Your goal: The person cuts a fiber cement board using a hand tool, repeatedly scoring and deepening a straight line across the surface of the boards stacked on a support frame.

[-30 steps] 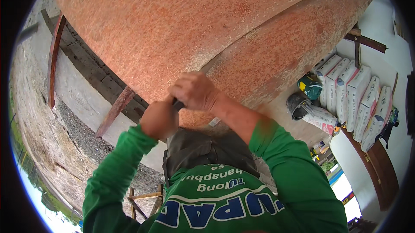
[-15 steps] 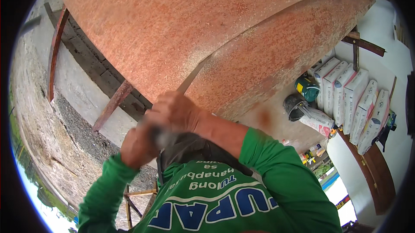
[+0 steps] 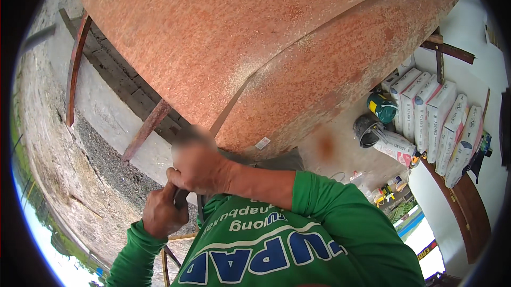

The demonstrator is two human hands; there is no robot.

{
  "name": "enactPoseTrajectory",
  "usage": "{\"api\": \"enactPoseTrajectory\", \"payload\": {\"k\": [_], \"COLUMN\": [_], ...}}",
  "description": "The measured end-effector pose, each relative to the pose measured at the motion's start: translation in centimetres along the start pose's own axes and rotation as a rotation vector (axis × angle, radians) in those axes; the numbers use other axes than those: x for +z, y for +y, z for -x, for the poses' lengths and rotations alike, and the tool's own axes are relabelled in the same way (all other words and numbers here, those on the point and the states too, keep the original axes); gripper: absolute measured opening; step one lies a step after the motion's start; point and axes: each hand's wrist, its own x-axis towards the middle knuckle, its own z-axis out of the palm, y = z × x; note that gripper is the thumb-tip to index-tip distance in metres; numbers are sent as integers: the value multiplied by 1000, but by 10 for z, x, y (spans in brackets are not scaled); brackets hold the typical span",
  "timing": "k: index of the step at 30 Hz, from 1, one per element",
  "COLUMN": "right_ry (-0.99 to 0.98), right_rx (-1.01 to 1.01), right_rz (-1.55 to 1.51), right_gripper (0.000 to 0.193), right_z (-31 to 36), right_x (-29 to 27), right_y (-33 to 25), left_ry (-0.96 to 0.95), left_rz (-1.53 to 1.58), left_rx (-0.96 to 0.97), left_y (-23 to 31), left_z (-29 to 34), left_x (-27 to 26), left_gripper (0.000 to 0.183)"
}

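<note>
A handsaw blade [image 3: 228, 112] stands in a long cut through a reddish, sawdust-covered wooden sheet [image 3: 181, 37]. Pale dust is heaped where the blade meets the wood. My left hand [image 3: 164, 211] is closed round the saw's dark handle [image 3: 181, 197], close to my body. Just ahead of it, my right hand [image 3: 202, 167] is closed on the saw too, at the near edge of the sheet; a blur covers part of its fingers. The cut runs from the blade to the far right end, dividing the sheet into a left part and a narrower right part.
Reddish wooden bars [image 3: 149, 129] stand at the left by a low concrete wall [image 3: 109, 103] and gravel [image 3: 101, 151]. To the right are several upright white sacks [image 3: 439, 111], a dark bucket [image 3: 366, 130], a green container [image 3: 382, 107] and a brown wooden board [image 3: 462, 218].
Both hands have drawn back toward my body and slightly left, pulling the saw with them. More of the blade and a small white label on the sheet's edge now show.
</note>
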Motion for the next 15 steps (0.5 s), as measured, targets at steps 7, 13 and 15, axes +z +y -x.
{"api": "enactPoseTrajectory", "payload": {"k": [7,13,15], "right_ry": [-104,-16,-23], "right_rx": [227,16,9], "right_rz": [233,78,42], "right_gripper": [23,7,7], "right_z": [26,1,-3], "right_x": [-41,3,4], "right_y": [139,1,-15], "left_ry": [99,3,-4], "left_rz": [-31,-3,-39], "left_rx": [192,51,-8], "left_y": [14,1,2], "left_z": [-166,-1,13], "left_x": [47,-3,-8], "left_gripper": [28,28,27]}}
